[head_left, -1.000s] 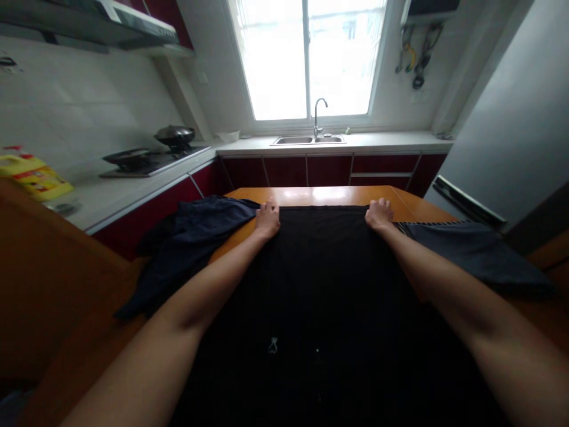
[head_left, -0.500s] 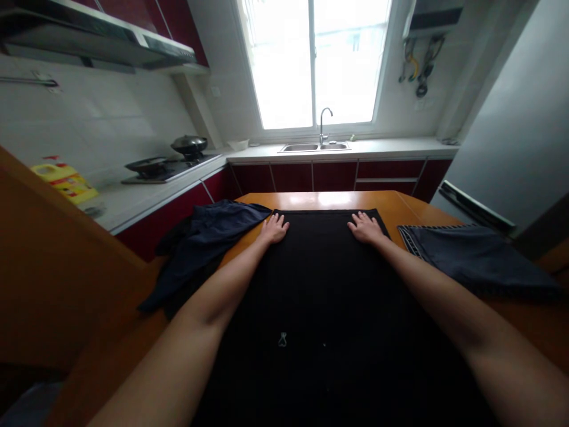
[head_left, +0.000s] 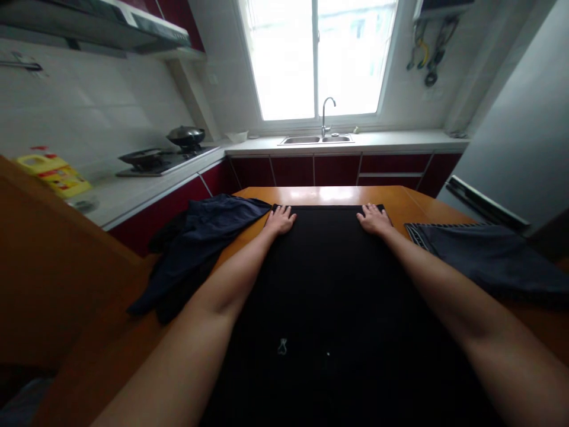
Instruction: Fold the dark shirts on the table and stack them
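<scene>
A black garment (head_left: 329, 279) lies spread flat over the wooden table (head_left: 306, 194), its straight hem toward the window. A small light heart-shaped mark shows on its near part; its exact kind I cannot tell. My left hand (head_left: 281, 220) rests palm down on the hem's left corner, fingers outstretched. At the opposite corner my right hand (head_left: 374, 220) lies flat too, fingers spread. Left of the black garment is a crumpled dark blue garment (head_left: 204, 237). To the right sits a folded grey-blue cloth (head_left: 480, 255) with a patterned edge.
A counter with a double sink (head_left: 302, 140) runs under the window. On the left stand a stove (head_left: 164, 163) with a lidded pan (head_left: 185, 136) and a yellow jug (head_left: 57, 175). A wooden panel (head_left: 57, 255) rises at near left; a grey fridge (head_left: 520, 124) is at right.
My hands held the black garment's far hem with curled fingers; they have since opened and lie flat on its corners. The view has shifted slightly.
</scene>
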{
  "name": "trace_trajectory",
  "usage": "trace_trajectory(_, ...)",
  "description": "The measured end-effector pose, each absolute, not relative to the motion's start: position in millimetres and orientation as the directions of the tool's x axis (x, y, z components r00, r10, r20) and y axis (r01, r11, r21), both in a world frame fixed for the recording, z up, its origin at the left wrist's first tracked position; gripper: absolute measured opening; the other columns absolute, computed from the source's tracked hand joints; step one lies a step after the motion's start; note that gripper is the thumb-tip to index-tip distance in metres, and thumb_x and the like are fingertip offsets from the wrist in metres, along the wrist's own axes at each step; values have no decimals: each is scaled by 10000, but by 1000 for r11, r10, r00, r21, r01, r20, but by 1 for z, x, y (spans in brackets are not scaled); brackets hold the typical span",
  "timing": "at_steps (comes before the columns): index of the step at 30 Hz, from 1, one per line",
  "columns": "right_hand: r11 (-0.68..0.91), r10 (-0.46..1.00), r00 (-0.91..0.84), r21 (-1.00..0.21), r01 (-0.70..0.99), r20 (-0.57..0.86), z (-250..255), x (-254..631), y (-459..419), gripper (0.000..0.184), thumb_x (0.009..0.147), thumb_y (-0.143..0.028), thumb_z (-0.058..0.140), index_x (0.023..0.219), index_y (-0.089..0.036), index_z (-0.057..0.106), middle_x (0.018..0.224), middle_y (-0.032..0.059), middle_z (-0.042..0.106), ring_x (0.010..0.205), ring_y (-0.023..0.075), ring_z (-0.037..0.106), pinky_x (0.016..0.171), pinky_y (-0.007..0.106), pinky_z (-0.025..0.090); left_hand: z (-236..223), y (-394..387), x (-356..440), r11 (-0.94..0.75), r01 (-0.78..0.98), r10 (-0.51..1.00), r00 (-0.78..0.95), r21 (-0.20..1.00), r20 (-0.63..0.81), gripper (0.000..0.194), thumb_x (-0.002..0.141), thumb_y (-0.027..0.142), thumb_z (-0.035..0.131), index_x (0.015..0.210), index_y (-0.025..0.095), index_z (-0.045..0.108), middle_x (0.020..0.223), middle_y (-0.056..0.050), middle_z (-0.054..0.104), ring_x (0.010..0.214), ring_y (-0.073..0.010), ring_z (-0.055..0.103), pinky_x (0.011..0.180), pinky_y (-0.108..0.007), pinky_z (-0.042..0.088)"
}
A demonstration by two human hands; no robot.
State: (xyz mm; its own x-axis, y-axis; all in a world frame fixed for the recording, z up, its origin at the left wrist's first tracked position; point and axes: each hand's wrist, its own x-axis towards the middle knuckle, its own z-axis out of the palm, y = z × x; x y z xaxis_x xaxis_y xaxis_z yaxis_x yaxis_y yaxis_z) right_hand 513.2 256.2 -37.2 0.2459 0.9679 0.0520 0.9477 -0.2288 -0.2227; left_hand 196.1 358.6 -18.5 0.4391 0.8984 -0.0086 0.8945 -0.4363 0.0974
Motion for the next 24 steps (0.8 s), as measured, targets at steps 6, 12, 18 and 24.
trace_trajectory(6, -229, 944, 265, -192, 954, 195, -31, 469, 229, 591, 1032, -265, 277, 1536, 42, 254, 1618, 294, 170, 1525, 288, 118, 1190, 532, 64, -21, 296, 214, -577, 814, 817, 575, 64, 45, 611, 1046, 380, 255, 1567, 62, 261, 1661, -149, 143, 1541, -267, 85, 1226, -467, 81)
trace_trajectory(12, 167, 981, -139, -231, 959, 134, -59, 401, 171, 610, 1023, -443, 284, 1544, -133, 350, 1637, 134, 260, 1515, 262, 206, 1206, 502, 161, -50, 225, 188, -765, 635, 640, 768, 108, 22, 647, 1037, 572, 242, 1595, 246, 228, 1666, -58, 158, 1539, -269, 110, 1217, -499, 99)
trace_trajectory(18, -125, 974, 148, -134, 983, 174, -33, 459, 129, 569, 1004, -306, 322, 1470, 4, 423, 1586, 240, 324, 1493, 324, 255, 1184, 533, 209, 3, 234, 94, -556, 830, 829, 557, 30, -48, 609, 1037, 434, 343, 1559, 123, 314, 1619, -196, 256, 1516, -343, 185, 1183, -571, 150)
trace_trajectory(24, 178, 975, -133, -264, 948, 178, -26, 376, 31, 576, 999, -350, 347, 1517, -105, 403, 1622, 145, 289, 1505, 270, 245, 1200, 500, 235, 5, 110, 97, -805, 581, 587, 809, 118, 25, 594, 1052, 479, 326, 1581, 216, 269, 1622, -99, 304, 1516, -253, 224, 1211, -471, 185)
